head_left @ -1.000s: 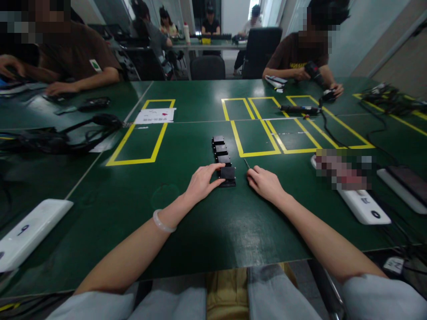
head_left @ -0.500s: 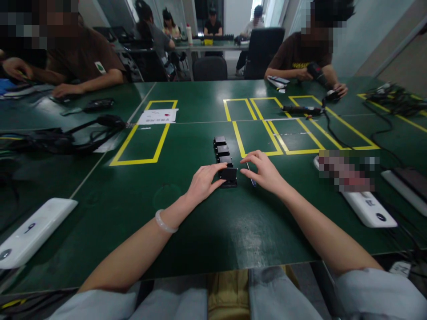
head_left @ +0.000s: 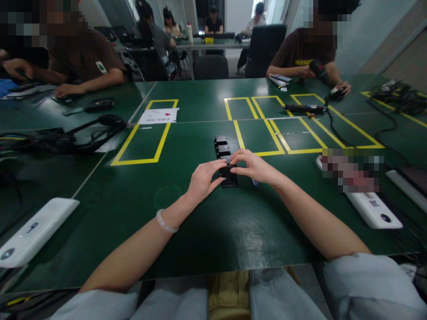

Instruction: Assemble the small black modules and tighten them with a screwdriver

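Note:
A small black box-shaped part (head_left: 228, 173) sits on the green table at the near end of a row of similar black parts (head_left: 221, 144). My left hand (head_left: 203, 181), a pale bracelet at its wrist, pinches the near part from the left between thumb and fingers. From the right, my right hand (head_left: 256, 166) closes thumb and fingers on the same part. The fingers of both hands hide some of its edges. Below my right hand lies a thin pen-like stick (head_left: 255, 182) with a blue end, mostly covered by the hand.
White devices lie left (head_left: 38, 233) and right (head_left: 373, 209). Yellow tape rectangles mark the green table (head_left: 200, 235), with a paper sheet (head_left: 159, 116) on one. Dark cables (head_left: 66, 135) spread at the left. Co-workers sit across; one holds a dark power tool (head_left: 320, 73).
My right hand has moved left from beside the black part and closed on its right side. My left hand keeps its hold, almost still.

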`<control>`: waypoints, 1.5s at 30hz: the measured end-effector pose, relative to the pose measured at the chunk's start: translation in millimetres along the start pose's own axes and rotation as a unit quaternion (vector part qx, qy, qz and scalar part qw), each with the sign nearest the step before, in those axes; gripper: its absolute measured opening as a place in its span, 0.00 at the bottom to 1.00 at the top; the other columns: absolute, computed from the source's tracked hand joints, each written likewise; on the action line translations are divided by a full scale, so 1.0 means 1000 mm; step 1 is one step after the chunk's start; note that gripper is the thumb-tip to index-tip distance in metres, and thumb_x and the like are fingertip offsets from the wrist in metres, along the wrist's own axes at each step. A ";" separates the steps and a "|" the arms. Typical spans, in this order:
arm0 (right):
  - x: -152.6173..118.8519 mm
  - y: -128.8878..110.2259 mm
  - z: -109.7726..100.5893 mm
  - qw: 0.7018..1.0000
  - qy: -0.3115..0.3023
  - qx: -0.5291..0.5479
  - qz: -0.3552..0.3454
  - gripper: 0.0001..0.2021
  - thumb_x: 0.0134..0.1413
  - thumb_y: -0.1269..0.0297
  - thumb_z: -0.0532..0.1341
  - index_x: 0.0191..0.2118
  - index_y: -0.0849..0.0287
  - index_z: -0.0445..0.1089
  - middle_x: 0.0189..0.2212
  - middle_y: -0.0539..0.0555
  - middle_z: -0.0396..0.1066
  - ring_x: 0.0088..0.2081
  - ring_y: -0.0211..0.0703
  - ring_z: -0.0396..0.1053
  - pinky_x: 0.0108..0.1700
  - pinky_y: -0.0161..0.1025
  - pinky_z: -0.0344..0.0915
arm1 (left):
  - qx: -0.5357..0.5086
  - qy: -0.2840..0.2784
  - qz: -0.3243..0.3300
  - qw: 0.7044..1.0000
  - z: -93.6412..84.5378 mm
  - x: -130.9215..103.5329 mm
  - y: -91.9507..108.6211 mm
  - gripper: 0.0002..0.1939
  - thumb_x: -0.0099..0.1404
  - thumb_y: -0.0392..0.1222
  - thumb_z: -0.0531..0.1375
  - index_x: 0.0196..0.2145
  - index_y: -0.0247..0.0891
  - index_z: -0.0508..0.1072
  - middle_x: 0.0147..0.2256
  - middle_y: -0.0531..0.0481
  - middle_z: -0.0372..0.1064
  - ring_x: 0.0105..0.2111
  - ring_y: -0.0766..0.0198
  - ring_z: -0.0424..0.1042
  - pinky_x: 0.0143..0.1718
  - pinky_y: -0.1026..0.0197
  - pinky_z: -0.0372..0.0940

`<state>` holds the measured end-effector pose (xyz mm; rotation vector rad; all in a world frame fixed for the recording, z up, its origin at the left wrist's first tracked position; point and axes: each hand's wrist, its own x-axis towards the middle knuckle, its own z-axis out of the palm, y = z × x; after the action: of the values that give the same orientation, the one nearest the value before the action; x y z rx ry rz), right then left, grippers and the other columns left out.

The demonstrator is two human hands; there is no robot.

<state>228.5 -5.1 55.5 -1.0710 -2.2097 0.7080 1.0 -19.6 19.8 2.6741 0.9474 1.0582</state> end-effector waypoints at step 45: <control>-0.004 0.004 -0.046 0.998 0.031 0.006 0.056 0.08 0.49 0.58 0.63 0.30 0.57 0.73 0.35 0.54 0.72 0.40 0.44 0.69 0.46 0.44 0.63 | 0.098 -0.128 -0.032 0.986 0.012 0.002 0.007 0.19 0.66 0.50 0.60 0.51 0.40 0.68 0.47 0.44 0.69 0.44 0.54 0.67 0.42 0.53 0.59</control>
<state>264.8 3.0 83.6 -1.2024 -2.1041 0.7255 13.7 -22.6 13.8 2.8210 1.1268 0.6170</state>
